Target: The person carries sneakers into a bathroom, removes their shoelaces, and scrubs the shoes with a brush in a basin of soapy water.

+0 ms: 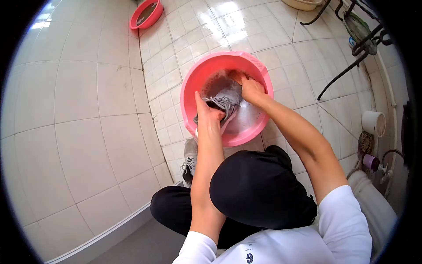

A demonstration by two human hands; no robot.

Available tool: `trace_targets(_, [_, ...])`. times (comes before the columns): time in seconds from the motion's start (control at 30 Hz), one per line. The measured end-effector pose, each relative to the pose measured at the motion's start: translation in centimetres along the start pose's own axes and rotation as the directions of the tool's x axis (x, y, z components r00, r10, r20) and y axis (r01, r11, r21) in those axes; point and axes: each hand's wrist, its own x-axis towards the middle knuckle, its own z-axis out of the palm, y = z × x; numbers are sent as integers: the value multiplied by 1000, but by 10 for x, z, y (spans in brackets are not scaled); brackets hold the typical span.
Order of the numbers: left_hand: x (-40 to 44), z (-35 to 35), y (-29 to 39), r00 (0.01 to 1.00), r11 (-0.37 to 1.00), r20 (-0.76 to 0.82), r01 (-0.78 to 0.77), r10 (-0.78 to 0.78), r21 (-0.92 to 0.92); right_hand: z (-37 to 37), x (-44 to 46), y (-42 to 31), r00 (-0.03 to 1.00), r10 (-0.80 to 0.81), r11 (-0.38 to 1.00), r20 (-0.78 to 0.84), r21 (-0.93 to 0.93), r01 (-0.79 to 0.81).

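Observation:
A pink basin stands on the tiled floor with murky, sudsy water in it. Inside lies a wet grey shoe with pale laces, its toe toward the far right. My left hand is at the shoe's opening, with the thumb and fingers around the heel end. On the right side of the basin, my right hand is closed on a brown brush, partly in the water by the shoe's toe; the brush's lower part is hard to make out.
A second grey shoe is on the floor left of my knee. Farther off stand a red basin and a cream basin. A black metal stand, a white container and pipes line the right wall.

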Motion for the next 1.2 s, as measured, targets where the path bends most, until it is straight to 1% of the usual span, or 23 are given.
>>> trace_targets(0.03, [5, 0, 0, 1000, 1000, -25, 18, -18, -24, -2, 0, 0, 998, 0, 1000, 60, -13, 1])
trace_targets(0.13, [43, -10, 2, 998, 998, -60, 34, -38, -60, 14, -18, -28, 984, 83, 966, 155, 230, -118])
trace_targets(0.17, [55, -17, 1, 997, 997, -64, 38, -43, -71, 9, -35, -39, 985, -14, 951, 171, 305, -39])
trace_targets(0.2, [59, -18, 0, 995, 999, -100, 14, -17, -31, -6, -53, -48, 978, -115, 926, 174, 375, 42])
trace_targets(0.27, [63, -21, 1, 985, 999, -168, -31, 37, 40, -45, -81, -64, 956, -224, 876, 188, 469, 113])
trace_targets(0.3, [58, -19, -2, 989, 998, -132, -69, 68, -4, -53, -89, -67, 938, -284, 844, 200, 516, 145])
trace_targets(0.4, [38, -8, -10, 979, 990, -162, -135, 126, -45, -49, -82, -53, 913, -391, 823, 115, 489, 291])
trace_targets(0.5, [24, -14, -22, 994, 993, 55, -92, 97, -74, -32, -56, -33, 925, -354, 900, 139, 319, 296])
trace_targets(0.6, [32, -27, -27, 945, 978, 256, -181, 202, -102, -39, -25, -26, 977, -122, 990, 175, 97, 106])
trace_targets(0.63, [35, -28, -27, 949, 968, 196, -232, 247, -97, -37, -17, -25, 987, -50, 994, 153, 105, 34])
trace_targets(0.7, [36, -29, -24, 953, 960, 124, -270, 278, -76, -29, -5, -23, 990, 91, 988, 109, 118, -104])
trace_targets(0.73, [37, -29, -23, 952, 956, 91, -286, 291, -64, -16, -5, -21, 983, 103, 981, 155, 147, -126])
trace_targets(0.8, [48, -30, -17, 940, 953, 161, -302, 300, -15, 20, -5, -12, 963, 142, 960, 228, 207, -191])
trace_targets(0.83, [50, -27, -15, 941, 955, 183, -295, 286, 22, 31, -21, -18, 961, 70, 960, 266, 243, -138])
trace_targets(0.87, [52, -28, -12, 942, 956, 198, -288, 272, 58, 6, -58, -37, 977, -126, 904, 172, 425, 42])
trace_targets(0.9, [60, -31, -8, 964, 961, 121, -252, 238, 115, -13, -82, -54, 985, -132, 856, 108, 514, 59])
trace_targets(1.0, [35, -16, 5, 979, 980, -144, -118, 142, 161, -23, -109, -64, 989, -51, 799, 138, 599, -43])
trace_targets(1.03, [30, -12, 7, 975, 970, -164, -114, 150, 213, -27, -110, -64, 995, -67, 786, 79, 618, 3])
trace_targets(1.13, [23, -16, -2, 996, 996, -32, -87, 88, 37, -38, -82, -61, 983, -97, 888, 155, 459, 15])
trace_targets(1.17, [21, -16, -1, 997, 997, 13, -77, 78, -23, -35, -64, -53, 987, -29, 919, 157, 394, -35])
trace_targets(1.2, [21, -16, -2, 993, 995, 70, -97, 98, -14, -23, -45, -43, 986, 35, 940, 162, 330, -87])
